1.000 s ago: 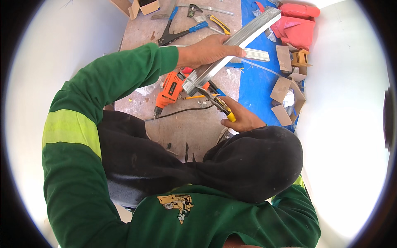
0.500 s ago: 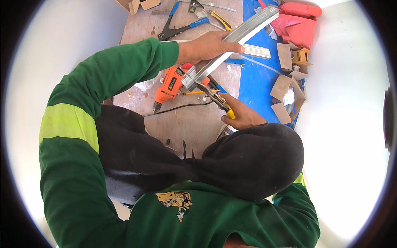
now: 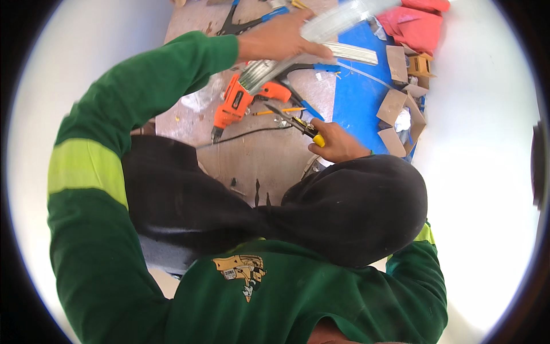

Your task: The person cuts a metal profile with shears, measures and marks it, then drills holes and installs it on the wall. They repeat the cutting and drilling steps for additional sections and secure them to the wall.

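Observation:
My left hand is closed around a shiny metal channel, blurred by motion and slanting from above the drill up to the upper right. My right hand grips tin snips with yellow-tipped handles. Their jaws point up and left, apart from the channel's lower end. Under that end lies an orange power drill on the wooden board. A pencil rests just beyond the snips' jaws. Another short metal profile shows to the right of my left hand's fingertips.
A black tool with blue handles lies at the far left of the board; another blue-handled tool is near the drill. Open cardboard boxes and a red cloth-like bundle stand along the right, beside a blue surface.
The metal channel has moved up and left with my left hand, away from the snips' jaws. The snips in my right hand have shifted slightly up.

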`<state>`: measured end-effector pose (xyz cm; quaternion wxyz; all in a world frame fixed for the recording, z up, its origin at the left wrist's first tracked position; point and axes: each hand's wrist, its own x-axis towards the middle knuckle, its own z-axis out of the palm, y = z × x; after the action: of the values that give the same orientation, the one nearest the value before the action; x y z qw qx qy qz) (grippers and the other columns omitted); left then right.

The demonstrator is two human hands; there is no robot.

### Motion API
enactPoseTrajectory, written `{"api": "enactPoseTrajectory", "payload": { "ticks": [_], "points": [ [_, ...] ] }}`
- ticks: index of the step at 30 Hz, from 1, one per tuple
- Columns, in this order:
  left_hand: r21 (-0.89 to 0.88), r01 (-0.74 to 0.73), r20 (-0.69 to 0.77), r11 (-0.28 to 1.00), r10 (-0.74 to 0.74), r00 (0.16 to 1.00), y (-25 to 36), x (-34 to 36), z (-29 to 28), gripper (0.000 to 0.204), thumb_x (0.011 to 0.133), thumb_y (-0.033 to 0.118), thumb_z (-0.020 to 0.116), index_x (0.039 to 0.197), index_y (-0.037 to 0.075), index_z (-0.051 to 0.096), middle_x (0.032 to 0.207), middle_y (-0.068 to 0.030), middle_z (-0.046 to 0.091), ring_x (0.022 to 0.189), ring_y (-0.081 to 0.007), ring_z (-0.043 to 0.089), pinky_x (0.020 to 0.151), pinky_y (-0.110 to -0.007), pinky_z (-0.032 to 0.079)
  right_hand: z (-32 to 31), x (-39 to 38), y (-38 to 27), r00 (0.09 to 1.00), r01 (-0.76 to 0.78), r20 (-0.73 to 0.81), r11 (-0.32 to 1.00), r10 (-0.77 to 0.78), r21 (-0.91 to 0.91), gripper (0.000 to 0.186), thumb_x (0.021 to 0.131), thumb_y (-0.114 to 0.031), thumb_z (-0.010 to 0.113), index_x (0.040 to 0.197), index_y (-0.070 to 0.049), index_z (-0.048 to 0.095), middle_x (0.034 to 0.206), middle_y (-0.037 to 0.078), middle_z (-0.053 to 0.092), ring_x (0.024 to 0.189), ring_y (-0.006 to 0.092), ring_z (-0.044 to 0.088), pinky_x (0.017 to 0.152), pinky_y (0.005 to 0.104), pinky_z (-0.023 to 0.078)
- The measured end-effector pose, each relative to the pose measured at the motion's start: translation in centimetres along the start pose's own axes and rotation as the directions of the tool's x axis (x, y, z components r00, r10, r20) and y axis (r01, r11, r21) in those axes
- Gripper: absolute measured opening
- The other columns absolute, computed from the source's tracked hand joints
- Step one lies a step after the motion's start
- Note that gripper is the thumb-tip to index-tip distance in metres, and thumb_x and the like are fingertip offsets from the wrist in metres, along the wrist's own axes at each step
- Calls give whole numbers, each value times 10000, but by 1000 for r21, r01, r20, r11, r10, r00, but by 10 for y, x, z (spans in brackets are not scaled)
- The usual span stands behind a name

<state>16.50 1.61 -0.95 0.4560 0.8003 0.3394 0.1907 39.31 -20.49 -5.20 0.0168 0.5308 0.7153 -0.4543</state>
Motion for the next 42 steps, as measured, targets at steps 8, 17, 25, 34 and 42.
{"api": "enactPoseTrajectory", "payload": {
  "ticks": [8,17,25,34,42],
  "points": [
    [-540,-134,-461,831,-158,873,-21,43,-75,583,938,278,935,1306,4,575,1181,-137,731,959,-189,735,838,-346,628,28,1,7,968,-19,-162,702,190,712,652,910,-240,797,1479,-47,544,1169,137,660,1160,293,647,1053,439,499],
    [-795,-204,-410,572,-258,875,-20,42,-67,467,1045,122,804,1394,30,509,1322,-139,688,1293,-358,725,1045,-474,635,3,22,-12,947,40,-250,695,204,718,468,953,-262,777,1318,-47,578,1111,70,616,1087,212,587,1007,397,474],
    [-809,-208,-413,550,-280,866,-21,43,-65,438,1036,126,815,1378,57,549,1332,-111,684,1300,-368,711,1117,-498,606,8,28,-17,944,153,-304,649,127,745,449,962,-269,773,1298,-53,569,1141,82,607,1101,226,580,1022,411,471],
    [-809,-182,-391,559,-280,877,-18,39,-60,414,1030,139,823,1333,49,555,1308,-109,686,1296,-366,714,1129,-495,600,4,33,-22,935,157,-331,688,128,708,460,975,-292,752,1322,-53,567,1129,93,622,1093,234,594,1010,419,488],
    [-814,-168,-389,556,-308,868,-19,38,-55,408,1033,135,819,1319,50,541,1297,-111,690,1283,-351,724,1142,-495,597,5,33,-22,938,114,-311,714,152,691,441,986,-302,735,1306,-52,565,1142,100,637,1094,241,601,1004,428,492]
  ]
}}
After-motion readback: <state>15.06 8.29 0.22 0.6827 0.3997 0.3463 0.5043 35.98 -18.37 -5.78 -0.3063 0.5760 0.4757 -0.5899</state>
